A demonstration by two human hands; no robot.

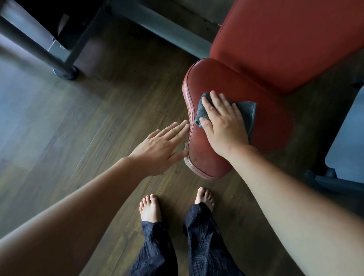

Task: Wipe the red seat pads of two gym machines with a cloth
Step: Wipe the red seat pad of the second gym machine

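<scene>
A red seat pad [270, 126] sits right of centre, with a larger red back pad [291, 37] rising behind it. A grey cloth [248, 112] lies on the seat pad. My right hand [223, 121] presses flat on the cloth, fingers spread and straight. My left hand [163, 145] is held flat with straight fingers just left of the seat pad, its fingertips and thumb at the pad's stitched left edge; whether they touch it I cannot tell.
Dark wooden floor [59, 118] all around. A dark metal frame with a rubber foot [66, 72] stands at the upper left, and a grey bar [154, 21] runs behind. A grey pad [358, 133] is at the right edge. My bare feet [150, 208] stand below the seat.
</scene>
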